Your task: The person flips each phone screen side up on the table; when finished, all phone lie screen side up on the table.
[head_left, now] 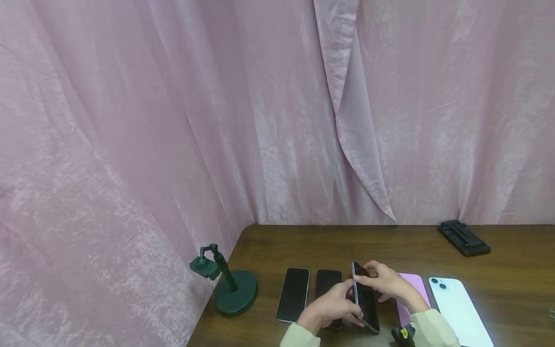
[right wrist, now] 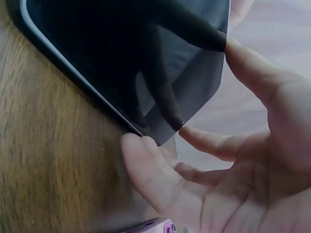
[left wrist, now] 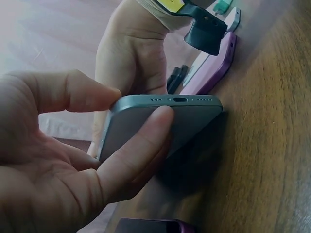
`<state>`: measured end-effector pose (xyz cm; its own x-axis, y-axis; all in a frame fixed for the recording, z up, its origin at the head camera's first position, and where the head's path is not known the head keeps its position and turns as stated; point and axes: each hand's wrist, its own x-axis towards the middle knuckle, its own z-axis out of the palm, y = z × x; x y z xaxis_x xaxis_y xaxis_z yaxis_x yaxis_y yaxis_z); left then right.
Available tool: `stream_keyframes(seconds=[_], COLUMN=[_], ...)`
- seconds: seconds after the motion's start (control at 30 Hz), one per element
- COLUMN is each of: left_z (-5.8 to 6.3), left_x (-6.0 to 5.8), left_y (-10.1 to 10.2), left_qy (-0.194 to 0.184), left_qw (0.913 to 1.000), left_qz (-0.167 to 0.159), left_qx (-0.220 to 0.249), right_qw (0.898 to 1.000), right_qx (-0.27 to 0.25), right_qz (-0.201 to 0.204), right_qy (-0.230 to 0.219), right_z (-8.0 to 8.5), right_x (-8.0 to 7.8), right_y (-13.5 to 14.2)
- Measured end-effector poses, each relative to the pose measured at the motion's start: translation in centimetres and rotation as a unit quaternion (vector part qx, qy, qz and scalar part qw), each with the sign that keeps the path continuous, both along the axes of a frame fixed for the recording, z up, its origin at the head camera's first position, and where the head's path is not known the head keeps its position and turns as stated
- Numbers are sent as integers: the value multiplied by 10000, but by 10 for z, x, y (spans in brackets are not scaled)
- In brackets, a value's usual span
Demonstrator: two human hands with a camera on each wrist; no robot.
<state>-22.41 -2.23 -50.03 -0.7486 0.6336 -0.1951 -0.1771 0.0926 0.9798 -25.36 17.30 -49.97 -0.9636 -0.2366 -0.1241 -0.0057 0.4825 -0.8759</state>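
Note:
A smartphone (head_left: 367, 303) with a black screen and grey frame is held tilted, one long edge raised off the wooden table. My left hand (head_left: 331, 306) grips it by the near part; in the left wrist view its fingers (left wrist: 141, 141) pinch around the end with the charging port. At the far end my right hand (head_left: 386, 280) holds the phone's corner and edges, fingertips (right wrist: 141, 150) right at the rim in the right wrist view. Just left of it lies another dark phone (head_left: 328, 279), partly hidden by my left hand.
A light-edged phone (head_left: 293, 295) lies screen up farther left, beside a green round-based phone stand (head_left: 236, 292). Right of my hands are a purple phone (head_left: 415, 283) and a pale blue phone (head_left: 460, 308). A black folded stand (head_left: 464, 238) lies near the back edge by the pink curtain (head_left: 286, 120).

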Motion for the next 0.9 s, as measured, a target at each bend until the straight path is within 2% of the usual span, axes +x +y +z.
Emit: stream_keyframes(seconds=[0.2,0.4,0.6,0.8,0.9], left_z=[0,1,-1,-2,-2], left_x=[2,2,2,2,1], left_y=[-1,-2,-1,3,3], left_qy=[-29,327,598,492,454], left_qw=[9997,9972,9943,9913,9910], left_qz=[156,287,368,732,802], left_qx=[-170,-610,-805,-978,-972], right_qw=[9990,9969,9948,9939,9940], right_qx=[395,703,888,986,973], right_qz=[-53,-238,-402,-454,-478], right_qy=[180,272,306,167,117], right_z=[-4,-7,-6,-5,-3], right_x=[0,1,3,5,6], right_y=[0,-3,-3,-3,-4])
